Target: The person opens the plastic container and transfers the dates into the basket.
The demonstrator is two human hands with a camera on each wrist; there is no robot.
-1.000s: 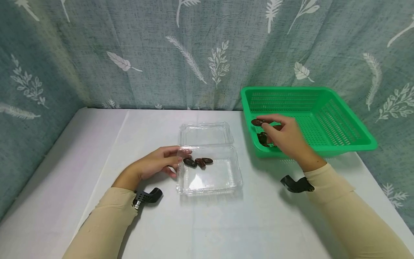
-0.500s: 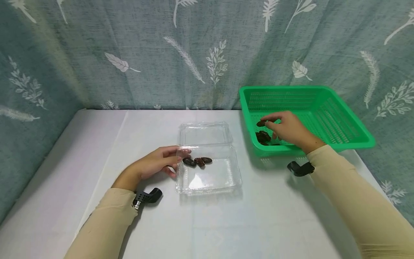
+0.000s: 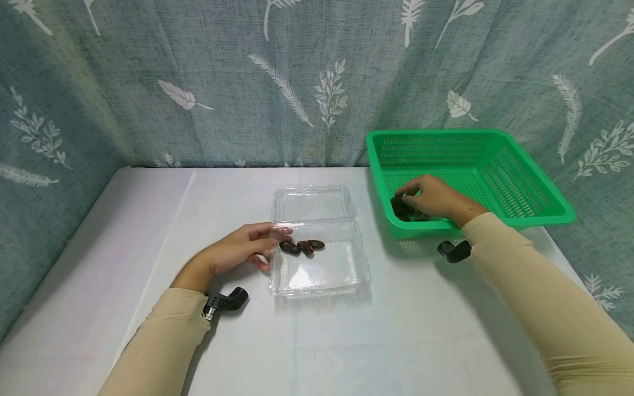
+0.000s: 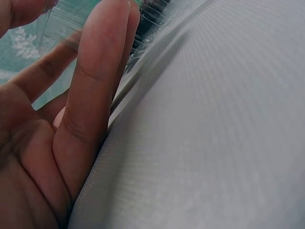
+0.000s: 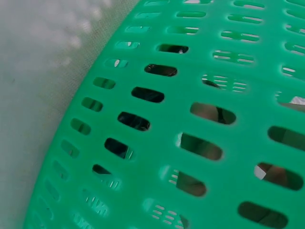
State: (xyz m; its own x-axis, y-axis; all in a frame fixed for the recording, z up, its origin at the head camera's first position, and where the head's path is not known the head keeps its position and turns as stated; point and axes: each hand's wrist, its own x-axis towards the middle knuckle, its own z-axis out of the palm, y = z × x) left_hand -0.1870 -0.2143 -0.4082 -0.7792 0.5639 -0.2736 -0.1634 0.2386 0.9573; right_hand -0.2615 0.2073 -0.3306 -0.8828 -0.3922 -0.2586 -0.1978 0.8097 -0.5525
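My left hand [image 3: 238,250] holds a clear plastic clamshell box [image 3: 329,275] by its left wall, thumb near side and fingers behind; in the left wrist view its fingers [image 4: 95,71] rise beside the white cloth. The box lies with its lid [image 3: 314,204] folded back. Several dark brown dates [image 3: 305,247] rest in it near the left hand. Inside a green basket [image 3: 436,132], my right hand [image 3: 431,198] reaches down, thumb and fingertips at a cluster of dates [image 3: 398,209]. Whether a date is pinched there I cannot tell. The basket's slotted wall [image 5: 176,109] mostly hides that hand in the right wrist view.
A white cloth [image 3: 346,341] covers the table. Behind it hangs a grey-green curtain [image 3: 223,110] with white leaf prints, which also runs along the left side. The basket stands at the back right, its right end close to the table's edge.
My right hand, which held a date above the basket's left part, has shifted slightly right and then lowered onto the dates there. The left hand and the box have stayed in place.
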